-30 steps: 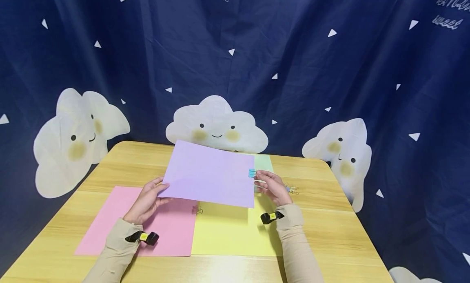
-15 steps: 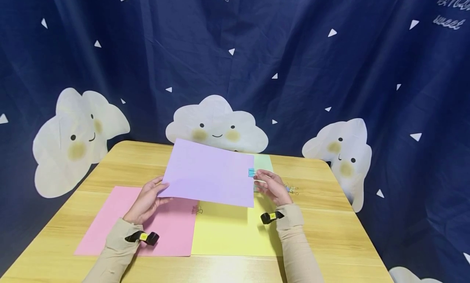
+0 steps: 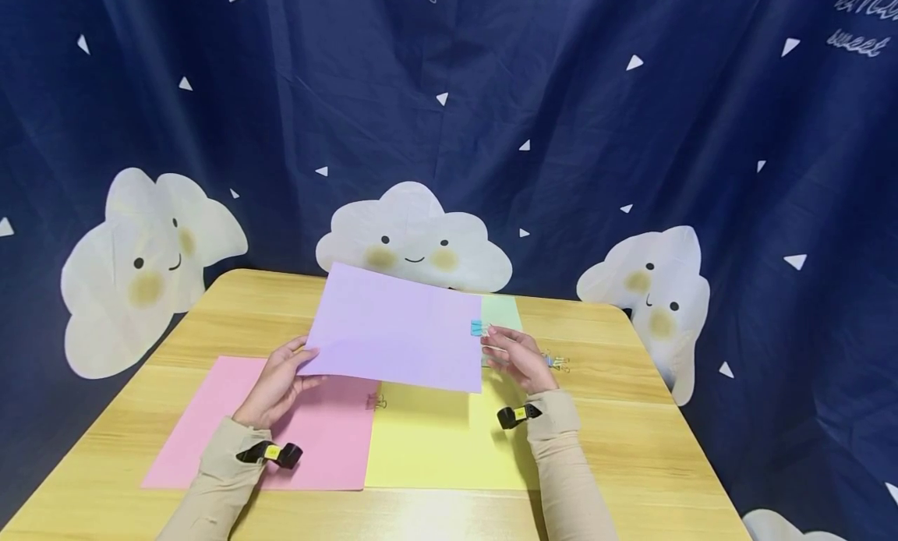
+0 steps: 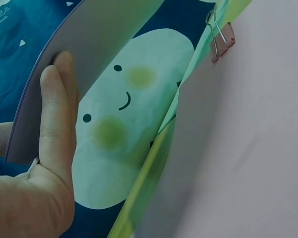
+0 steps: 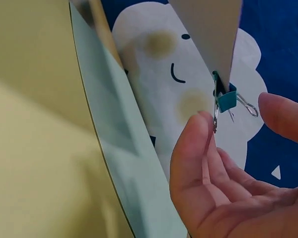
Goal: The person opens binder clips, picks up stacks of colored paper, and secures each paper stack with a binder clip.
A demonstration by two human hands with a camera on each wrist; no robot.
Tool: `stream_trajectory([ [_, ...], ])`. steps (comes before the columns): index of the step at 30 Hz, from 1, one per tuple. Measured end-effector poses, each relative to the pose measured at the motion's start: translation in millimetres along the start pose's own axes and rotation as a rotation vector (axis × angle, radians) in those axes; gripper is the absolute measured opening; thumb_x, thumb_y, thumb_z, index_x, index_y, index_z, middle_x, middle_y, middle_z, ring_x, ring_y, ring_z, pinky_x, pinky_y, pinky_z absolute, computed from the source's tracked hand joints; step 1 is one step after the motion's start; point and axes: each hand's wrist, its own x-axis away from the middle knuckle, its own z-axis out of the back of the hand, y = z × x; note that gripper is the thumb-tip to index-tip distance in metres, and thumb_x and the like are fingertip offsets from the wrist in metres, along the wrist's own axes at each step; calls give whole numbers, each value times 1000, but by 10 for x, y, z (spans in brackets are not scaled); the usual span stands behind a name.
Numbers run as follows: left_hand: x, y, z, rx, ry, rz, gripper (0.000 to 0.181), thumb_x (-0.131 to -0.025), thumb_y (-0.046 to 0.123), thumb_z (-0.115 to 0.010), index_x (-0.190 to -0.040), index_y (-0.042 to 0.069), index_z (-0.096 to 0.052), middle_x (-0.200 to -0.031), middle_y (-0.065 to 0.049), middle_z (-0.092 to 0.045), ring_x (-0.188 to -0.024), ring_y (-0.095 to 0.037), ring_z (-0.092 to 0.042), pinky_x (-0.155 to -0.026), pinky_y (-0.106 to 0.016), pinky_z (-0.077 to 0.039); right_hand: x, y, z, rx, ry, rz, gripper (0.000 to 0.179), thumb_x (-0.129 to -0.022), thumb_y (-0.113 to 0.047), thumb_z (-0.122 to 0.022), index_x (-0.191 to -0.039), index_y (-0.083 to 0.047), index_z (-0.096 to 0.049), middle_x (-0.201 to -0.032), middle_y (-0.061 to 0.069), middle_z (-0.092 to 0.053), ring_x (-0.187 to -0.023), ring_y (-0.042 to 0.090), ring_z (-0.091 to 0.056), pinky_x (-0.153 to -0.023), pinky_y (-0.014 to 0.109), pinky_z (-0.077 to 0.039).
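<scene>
My left hand (image 3: 276, 387) holds the left edge of a purple sheet of paper (image 3: 396, 330) above the table. In the left wrist view its fingers (image 4: 54, 119) lie along one face, with the thumb behind. A blue binder clip (image 3: 476, 327) bites the sheet's right edge. At its wire handles is my right hand (image 3: 521, 359). In the right wrist view, the index fingertip (image 5: 202, 121) touches one handle of the clip (image 5: 227, 101). The thumb (image 5: 280, 114) stands slightly apart from the other handle, and the remaining fingers are loosely bent.
Pink paper (image 3: 323, 455) with a pink binder clip (image 3: 376, 401) lies at the left, beside yellow paper (image 3: 449, 455). Pale green paper (image 3: 502, 311) lies farther back. More binder clips (image 3: 559, 363) sit right of the right hand. A dark blue curtain (image 3: 547, 97) hangs behind the table (image 3: 617, 432).
The purple sheet has drifted slightly left and up with the left hand, carrying the blue binder clip along. The right hand has shifted slightly left, staying at the clip's handles.
</scene>
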Motion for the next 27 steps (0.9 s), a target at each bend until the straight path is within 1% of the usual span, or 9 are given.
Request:
stream_trajectory([
  [5,4,13,8,-24,-3,-5,32,-109,13,-50,-138,6,-38,-106,9,-71,-96,-5,-72,-84,-27,-65,-25,24,-34,25,-7,-3,56,-105,-23,-61,-148,10,-44,-114,11,-73,-92,12,-73,-81,23,-64],
  [7,7,17,13,-27,-5,-4,35,-110,14,-50,-140,5,-36,-107,9,-71,-97,-5,-72,-85,-28,-65,-36,40,-57,30,-28,-6,60,-106,-24,-61,-148,13,-41,-114,12,-72,-91,12,-73,-81,23,-64],
  [10,12,19,19,-21,0,-2,39,-110,15,-50,-143,4,-34,-107,10,-70,-97,-4,-72,-85,-28,-66,-50,69,-100,39,-81,-15,59,-107,-24,-58,-146,16,-42,-103,7,-74,-84,9,-73,-78,21,-63],
  [12,16,19,23,-14,2,-1,40,-110,15,-50,-144,4,-33,-107,10,-71,-98,-4,-72,-84,-28,-66,-54,89,-129,52,-121,-20,51,-107,-24,-57,-139,15,-48,-92,0,-73,-77,5,-70,-76,20,-63],
  [14,18,18,22,-6,3,-4,40,-110,15,-50,-144,5,-33,-107,9,-71,-97,-4,-72,-83,-28,-66,-52,106,-155,57,-154,-21,40,-108,-23,-56,-128,11,-56,-80,-7,-66,-67,1,-60,-67,17,-58],
  [16,18,16,23,1,0,-9,38,-110,14,-50,-143,5,-34,-107,9,-71,-96,-5,-72,-83,-28,-66,-46,119,-178,48,-174,-21,28,-108,-20,-56,-116,5,-61,-73,-10,-55,-62,1,-49,-60,16,-51],
  [19,17,14,23,4,-6,-16,35,-110,14,-50,-141,6,-35,-106,8,-71,-94,-6,-73,-84,-29,-66,-34,133,-202,39,-201,-21,19,-107,-17,-57,-111,0,-62,-73,-9,-45,-60,2,-38,-55,15,-42],
  [24,10,10,30,-2,-7,-24,32,-110,13,-49,-139,8,-37,-106,8,-71,-93,-7,-74,-84,-29,-66,-24,146,-247,68,-218,-25,20,-107,-14,-57,-119,2,-60,-75,-8,-52,-59,2,-39,-53,15,-42],
  [27,6,7,36,-5,-2,-23,30,-110,14,-49,-138,9,-38,-104,8,-72,-92,-7,-75,-84,-29,-66,-26,154,-277,85,-218,-22,15,-107,-12,-56,-115,0,-58,-72,-9,-52,-57,2,-38,-51,15,-39],
])
